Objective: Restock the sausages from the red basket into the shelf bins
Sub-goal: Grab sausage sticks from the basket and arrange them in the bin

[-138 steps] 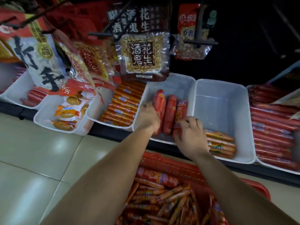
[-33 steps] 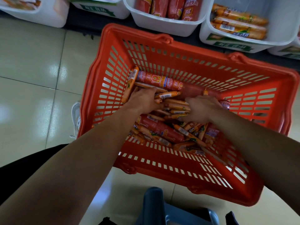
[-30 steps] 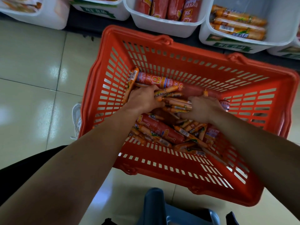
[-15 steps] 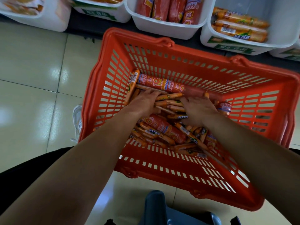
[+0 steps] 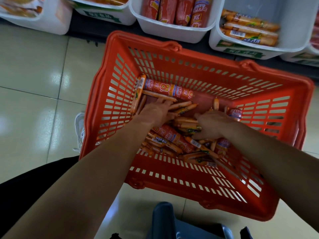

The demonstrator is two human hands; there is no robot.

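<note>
The red basket [image 5: 172, 176] sits on the floor below me, holding a pile of thin orange sausages [image 5: 193, 149] and a few thick red ones [image 5: 170, 89]. Both my hands are down in the pile. My left hand [image 5: 156, 112] is curled around several thin orange sausages [image 5: 183, 106] near the basket's far left. My right hand [image 5: 213, 124] presses on and grips another bunch of thin sausages [image 5: 187, 124] at the middle. Above the basket stand white shelf bins: one with thick red sausages [image 5: 174, 9], one with orange sausages [image 5: 250, 30].
More white bins [image 5: 103, 12] line the dark shelf edge at the top left. Beige floor tiles [image 5: 34, 83] spread to the left. A white shoe [image 5: 80, 130] pokes out beside the basket. A grey-blue stool [image 5: 172, 223] is at the bottom edge.
Since the oldest frame my hands left the red-sausage bin and dropped into the basket. In the last second they have been gathering thin sausages, the left hand shifting slightly toward the far wall.
</note>
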